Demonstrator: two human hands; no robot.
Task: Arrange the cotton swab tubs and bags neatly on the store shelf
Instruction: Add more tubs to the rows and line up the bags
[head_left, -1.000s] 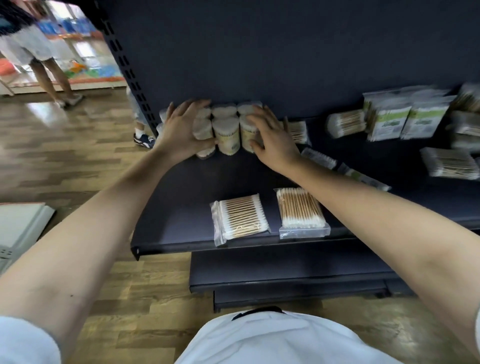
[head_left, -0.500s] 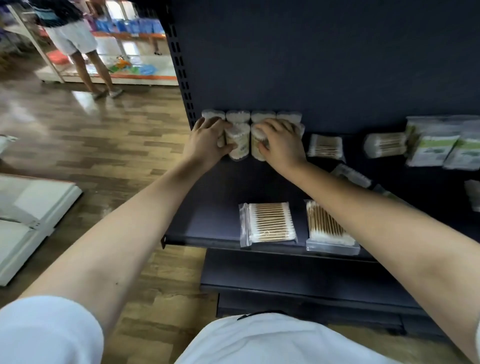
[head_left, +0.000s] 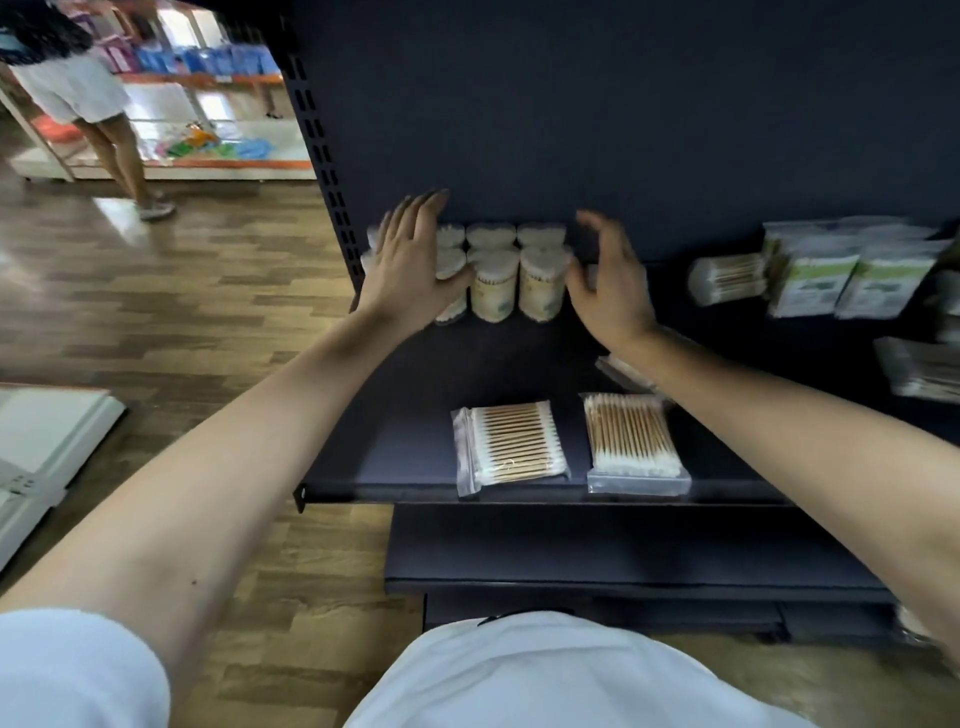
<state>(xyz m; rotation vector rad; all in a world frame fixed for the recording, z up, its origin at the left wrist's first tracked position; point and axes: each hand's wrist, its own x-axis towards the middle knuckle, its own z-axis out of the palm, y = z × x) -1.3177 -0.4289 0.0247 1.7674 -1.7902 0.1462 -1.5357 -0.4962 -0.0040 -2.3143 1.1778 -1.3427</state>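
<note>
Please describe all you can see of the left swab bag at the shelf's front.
The left swab bag is a clear plastic pouch lying flat on the shelf, near its front edge. Its wooden-stick swabs with white tips lie side by side, sticks running left to right. No hand touches it; a second bag lies apart on its right.

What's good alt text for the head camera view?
A person's open left hand and right hand flank a two-row cluster of cotton swab tubs at the back of a dark store shelf. A zip bag of swabs and a second bag lie near its front edge.
</note>
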